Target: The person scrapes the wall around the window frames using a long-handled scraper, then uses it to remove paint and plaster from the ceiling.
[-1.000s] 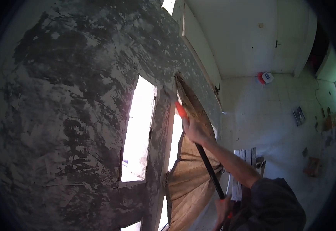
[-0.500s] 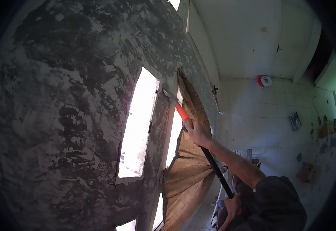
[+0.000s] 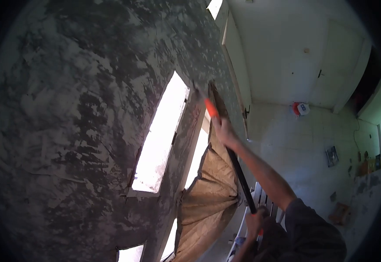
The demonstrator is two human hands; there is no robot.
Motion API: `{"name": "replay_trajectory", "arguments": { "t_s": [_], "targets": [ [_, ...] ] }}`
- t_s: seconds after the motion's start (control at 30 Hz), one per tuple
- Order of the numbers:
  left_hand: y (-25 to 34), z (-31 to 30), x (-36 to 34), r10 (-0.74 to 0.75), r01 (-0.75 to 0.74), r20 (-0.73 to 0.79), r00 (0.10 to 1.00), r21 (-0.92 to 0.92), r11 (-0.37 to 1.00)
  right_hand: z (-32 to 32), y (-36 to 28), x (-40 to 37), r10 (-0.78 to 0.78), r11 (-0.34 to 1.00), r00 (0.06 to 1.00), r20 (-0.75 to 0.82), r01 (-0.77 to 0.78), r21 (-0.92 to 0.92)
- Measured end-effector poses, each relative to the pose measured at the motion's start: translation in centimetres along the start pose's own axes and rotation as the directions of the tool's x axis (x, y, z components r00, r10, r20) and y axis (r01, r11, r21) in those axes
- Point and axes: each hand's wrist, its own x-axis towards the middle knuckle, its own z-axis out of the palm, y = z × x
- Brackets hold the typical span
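Long-handled scraper with a black pole and an orange neck (image 3: pixel 238 172) slants up from the lower right to the middle of the view, held in both of the person's hands. Its pale, blurred head meets the mottled grey and white plaster wall (image 3: pixel 81 109), on the strip of wall between two bright openings. The right hand (image 3: pixel 225 131) is clamped around the pole just below the orange neck, with the bare forearm running back down to a dark sleeve (image 3: pixel 312 231). The left hand (image 3: pixel 256 220) is closed around the lower end of the pole, close to the person's body.

To the left of the scraper's head, a tall bright window opening (image 3: pixel 162 139) cuts through the wall. On the other side of the strip, a tan quilted cloth (image 3: pixel 208 205) hangs over a narrower bright opening, sagging behind the pole and the right forearm. A white slatted frame (image 3: pixel 262 201) shows just beside the left hand. Further off lies a white tiled floor (image 3: pixel 304 144) with a small red and white object (image 3: pixel 301 108) where it meets a white wall panel (image 3: pixel 286 52), well apart from the hands
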Motion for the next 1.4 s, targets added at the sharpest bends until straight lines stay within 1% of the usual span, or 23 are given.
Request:
{"name": "replay_trajectory", "arguments": {
  "t_s": [0.03,0.1,0.23,0.3,0.33,0.4,0.43,0.47,0.5,0.53,0.6,0.63,0.67,0.73,0.8,0.83,0.9,0.97,1.03,1.1,1.2,1.3,1.4],
  "targets": [
    [-1.6,0.6,-1.5,0.016,-0.015,0.033,0.999,-0.021,1.000,0.2,2.1,-2.1,-0.092,0.996,0.996,-0.001,0.092,-0.019],
    [-4.4,1.1,-3.5,-0.149,0.154,0.057,0.987,-0.081,0.985,-1.4,0.6,-6.2,0.025,0.999,0.988,0.152,-0.019,-0.036],
    [-6.3,-0.1,-3.0,-0.147,0.154,0.075,0.986,-0.095,0.984,-0.9,0.2,-7.7,0.105,0.992,0.974,0.203,-0.118,0.051],
    [-6.2,-0.1,-1.1,-0.115,0.118,0.031,0.993,-0.113,0.987,-0.1,0.9,-6.2,-0.165,0.985,0.985,0.060,0.161,0.061],
    [-4.4,-0.2,0.6,-0.126,0.129,0.034,0.991,-0.114,0.985,-0.6,0.1,-4.5,-0.156,0.987,0.986,0.062,0.152,0.054],
    [0.6,-1.1,4.2,0.014,-0.016,0.059,0.998,0.034,0.999,-1.4,-2.1,-0.1,0.185,0.979,0.966,0.183,-0.198,0.056],
    [-0.7,-1.5,4.0,0.076,-0.084,0.068,0.995,0.122,0.989,-1.2,-1.5,-0.4,0.171,0.981,0.969,0.180,-0.184,0.057],
    [-3.6,-1.1,3.1,-0.034,0.034,0.058,0.998,0.000,0.999,-0.9,-0.1,-1.4,0.075,0.997,0.989,0.130,-0.075,-0.008],
    [-6.5,-0.6,1.3,-0.043,0.043,0.051,0.998,0.000,0.999,-0.5,1.2,-2.7,-0.009,0.996,0.996,0.088,0.016,-0.084],
    [-8.2,-0.2,-0.8,-0.064,0.064,0.044,0.997,0.000,0.998,-0.1,1.9,-4.0,0.002,0.996,0.996,0.086,0.006,-0.090],
    [-4.8,-0.3,-1.7,-0.082,0.082,0.020,0.996,-0.005,0.997,0.5,2.7,-5.4,-0.144,0.989,0.989,0.022,0.143,0.021],
    [-3.7,-0.9,-2.2,-0.103,0.102,-0.017,0.995,-0.004,0.995,-0.3,1.0,-4.5,0.042,0.990,0.986,0.159,-0.063,0.125],
    [-4.9,-2.1,0.5,-0.132,0.133,0.042,0.990,-0.017,0.991,-0.3,0.9,-3.2,0.064,0.989,0.985,0.162,-0.084,0.124],
    [-2.8,-3.6,2.7,-0.032,0.030,0.013,0.999,0.133,0.991,-0.3,0.1,-1.0,0.280,0.920,0.934,0.222,-0.327,0.218],
    [-3.8,-3.2,0.1,-0.055,0.056,-0.020,0.998,0.073,0.996,-0.7,-1.0,-2.9,0.244,0.921,0.952,0.183,-0.287,0.264],
    [-4.6,-3.0,-1.8,-0.093,0.092,0.029,0.995,0.035,0.995,-1.1,-1.2,-4.8,0.255,0.902,0.927,0.275,-0.330,0.277],
    [-3.9,-1.6,-5.5,-0.033,0.031,0.036,0.999,0.059,0.998,-2.7,-2.8,-7.4,0.320,0.849,0.846,0.427,-0.456,0.267],
    [-2.3,-0.9,-6.3,-0.009,0.006,0.021,1.000,0.112,0.994,-2.9,-2.8,-6.1,0.342,0.847,0.847,0.406,-0.465,0.257],
    [-1.9,-0.8,-6.1,-0.115,0.117,0.102,0.988,-0.005,0.993,-2.4,-2.5,-6.3,0.375,0.840,0.839,0.394,-0.487,0.239],
    [-2.5,-0.5,-8.0,-0.104,0.113,0.133,0.986,-0.063,0.992,-2.5,-2.5,-6.5,0.306,0.903,0.898,0.317,-0.379,0.202],
    [-1.2,-1.8,-6.6,-0.075,0.086,0.147,0.986,-0.071,0.994,-2.5,-2.7,-7.1,0.248,0.928,0.906,0.342,-0.324,0.183],
    [2.0,-2.5,-4.9,-0.150,0.155,0.143,0.978,-0.022,0.988,-2.9,-3.3,-3.5,0.309,0.899,0.892,0.329,-0.387,0.204],
    [0.6,-1.0,-9.1,-0.118,0.135,0.143,0.983,-0.110,0.985,-3.4,-4.0,-4.6,0.334,0.909,0.899,0.284,-0.386,0.154]
  ]
}}
